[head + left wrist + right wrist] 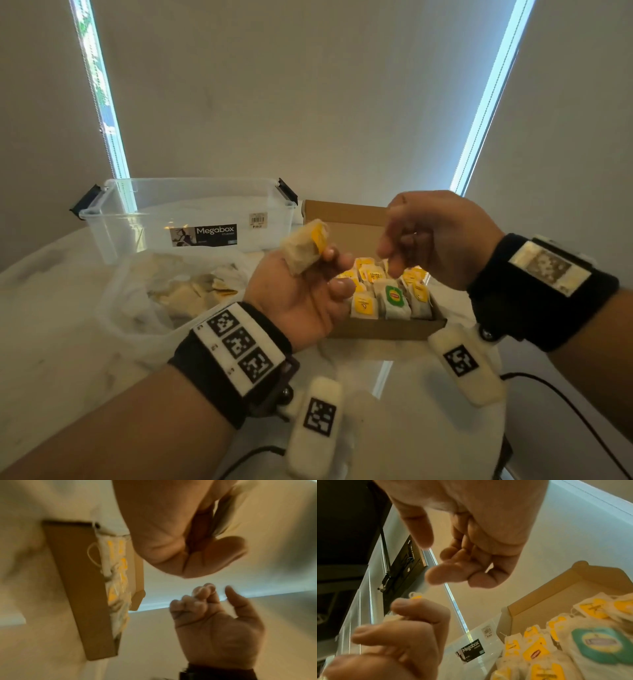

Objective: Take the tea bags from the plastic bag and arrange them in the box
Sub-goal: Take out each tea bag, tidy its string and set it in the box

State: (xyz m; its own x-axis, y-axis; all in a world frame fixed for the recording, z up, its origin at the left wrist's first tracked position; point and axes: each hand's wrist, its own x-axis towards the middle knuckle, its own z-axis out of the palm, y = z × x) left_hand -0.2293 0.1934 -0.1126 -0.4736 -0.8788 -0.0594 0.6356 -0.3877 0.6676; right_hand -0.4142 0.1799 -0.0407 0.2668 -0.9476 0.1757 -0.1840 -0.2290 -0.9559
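"Megabox" label (203, 235) on clear bin (113, 219)

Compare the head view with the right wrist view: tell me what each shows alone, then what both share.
Head view only: the plastic bag of loose tea bags, left of the left hand, and the whole tea bag it grips.
Right wrist view only: the right hand from below, fingers loosely curled, holding nothing.
Both: the cardboard box with tea bags inside, and the Megabox container.
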